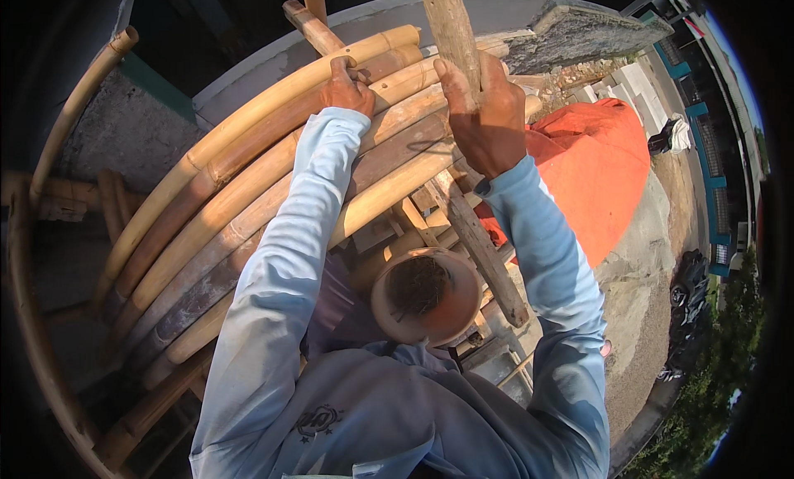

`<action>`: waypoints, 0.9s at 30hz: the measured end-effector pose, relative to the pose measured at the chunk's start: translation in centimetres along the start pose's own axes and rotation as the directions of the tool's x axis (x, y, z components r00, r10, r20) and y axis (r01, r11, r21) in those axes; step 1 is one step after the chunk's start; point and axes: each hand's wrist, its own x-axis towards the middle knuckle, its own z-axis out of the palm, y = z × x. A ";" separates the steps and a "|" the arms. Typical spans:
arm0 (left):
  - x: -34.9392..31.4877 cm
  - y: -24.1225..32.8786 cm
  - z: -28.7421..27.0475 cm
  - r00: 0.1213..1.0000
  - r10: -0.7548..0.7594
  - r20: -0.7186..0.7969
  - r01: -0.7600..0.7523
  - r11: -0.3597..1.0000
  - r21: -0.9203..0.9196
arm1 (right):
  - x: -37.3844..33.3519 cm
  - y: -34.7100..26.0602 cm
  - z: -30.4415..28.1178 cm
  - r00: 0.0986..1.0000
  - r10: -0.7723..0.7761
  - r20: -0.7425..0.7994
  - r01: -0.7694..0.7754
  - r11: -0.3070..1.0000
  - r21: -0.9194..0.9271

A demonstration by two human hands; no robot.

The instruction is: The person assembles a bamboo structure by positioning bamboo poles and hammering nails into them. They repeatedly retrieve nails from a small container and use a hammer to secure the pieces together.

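Observation:
My right hand [488, 115] is closed around the lower end of a rough wooden stick [451, 28], which rises past the upper edge of the view. My left hand [347, 90] rests on a row of long bamboo poles [207, 156], its fingers curled in against the top pole. Whether something small sits in those fingers is hidden. The poles lie side by side, some pale yellow and some brown, and run under my left forearm. A thin dark loop [426, 146], perhaps wire or a shadow, shows on the lower poles between my arms.
Below my arms is a round clay-coloured bowl [382, 305] with dark fibrous stuff inside. A wooden plank [475, 243] slants beside it. An orange tarp [591, 173] covers a heap on the right. An upright bamboo pole [78, 107] stands at left; a grey wall [240, 74] rises behind.

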 end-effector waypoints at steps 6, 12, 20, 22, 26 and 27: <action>-0.1 -0.6 1.0 1.000 0.007 0.011 -0.006 1.000 -0.011 | -5.4 6.8 4.9 0.970 -0.057 0.235 0.115 0.964 -0.241; 0.0 -0.5 -0.8 1.000 -0.011 -0.012 0.012 0.999 0.050 | -0.6 -0.2 1.7 0.985 0.077 0.152 -0.064 0.994 -0.089; 0.8 -0.7 0.7 0.999 0.030 0.021 -0.030 1.000 -0.002 | -3.9 5.2 1.9 0.828 0.238 0.507 -0.079 0.946 -0.315; 0.9 -0.6 0.7 0.998 0.068 0.003 -0.068 0.997 0.027 | -6.4 3.2 -0.8 0.952 0.191 0.238 -0.138 0.965 -0.222; -1.8 -0.3 -2.4 0.974 0.207 -0.089 -0.207 0.978 0.004 | -13.3 2.9 -5.7 0.919 0.382 0.096 -0.391 0.854 0.345; -3.5 0.2 -2.1 0.958 0.260 -0.121 -0.262 0.965 0.004 | -16.2 3.2 -6.8 0.875 0.476 0.088 -0.465 0.777 0.425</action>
